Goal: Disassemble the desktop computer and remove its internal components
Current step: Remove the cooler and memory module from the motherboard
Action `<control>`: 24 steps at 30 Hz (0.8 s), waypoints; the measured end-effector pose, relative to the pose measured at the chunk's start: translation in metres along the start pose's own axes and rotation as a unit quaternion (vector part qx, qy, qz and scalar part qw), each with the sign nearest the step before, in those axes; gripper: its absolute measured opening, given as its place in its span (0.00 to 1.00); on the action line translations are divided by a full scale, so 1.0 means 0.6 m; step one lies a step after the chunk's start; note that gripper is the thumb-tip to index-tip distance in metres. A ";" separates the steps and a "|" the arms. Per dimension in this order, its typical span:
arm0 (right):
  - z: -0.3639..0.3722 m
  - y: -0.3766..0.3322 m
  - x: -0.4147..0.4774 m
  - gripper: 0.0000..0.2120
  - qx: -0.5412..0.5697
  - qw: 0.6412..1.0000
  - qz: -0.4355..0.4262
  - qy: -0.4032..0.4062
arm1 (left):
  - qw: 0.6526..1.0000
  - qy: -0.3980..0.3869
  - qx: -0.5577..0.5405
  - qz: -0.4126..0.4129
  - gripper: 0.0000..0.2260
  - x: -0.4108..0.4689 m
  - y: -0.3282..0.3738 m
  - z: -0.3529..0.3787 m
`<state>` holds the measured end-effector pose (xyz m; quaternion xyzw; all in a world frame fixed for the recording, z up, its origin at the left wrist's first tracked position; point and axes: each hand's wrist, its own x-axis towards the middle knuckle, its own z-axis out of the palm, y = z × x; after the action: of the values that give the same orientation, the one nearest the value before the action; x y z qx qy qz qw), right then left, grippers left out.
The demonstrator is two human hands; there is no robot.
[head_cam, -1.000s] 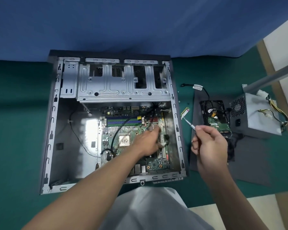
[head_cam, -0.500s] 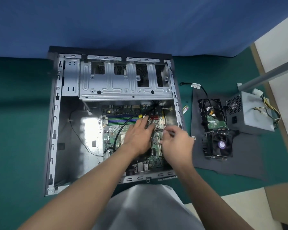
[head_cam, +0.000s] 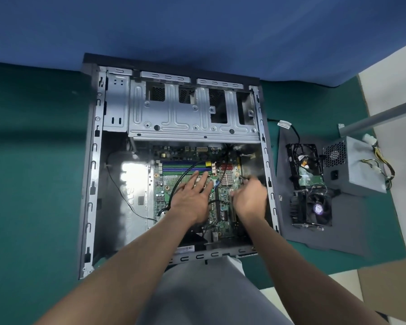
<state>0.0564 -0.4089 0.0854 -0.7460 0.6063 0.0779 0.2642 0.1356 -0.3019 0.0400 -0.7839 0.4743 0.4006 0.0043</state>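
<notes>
An open desktop case (head_cam: 93, 160) lies flat on the green table with its green motherboard (head_cam: 164, 184) exposed in the lower half. My left hand (head_cam: 192, 198) rests flat on the middle of the board, fingers straight and spread towards the memory slots. To its right, my right hand (head_cam: 250, 198) is curled around a thin screwdriver (head_cam: 244, 178), whose blurred tip points at the board's right side near the small silver heatsink (head_cam: 227, 178). Black cables (head_cam: 185, 172) run across the board under my left hand.
A silver drive cage (head_cam: 185, 118) fills the case's upper half. On a dark mat (head_cam: 338, 235) to the right lie a hard drive (head_cam: 305, 165), a cooler with fan (head_cam: 314, 208) and a grey power supply (head_cam: 359, 167). A metal pole (head_cam: 384, 116) crosses the right edge.
My right hand brought the screwdriver from outside the case's right wall into the case, down to the board's right side. My left hand flattened and slid a little left on the board.
</notes>
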 end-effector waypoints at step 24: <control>-0.017 -0.015 0.017 0.07 -0.032 0.999 0.004 -0.032 | 1.000 -0.007 -0.020 -0.016 0.34 -0.005 0.005 -0.008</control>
<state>0.0653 -0.4216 0.0923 -0.7486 0.5980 0.1221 0.2591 0.1360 -0.3033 0.0463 -0.7887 0.4535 0.4151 -0.0015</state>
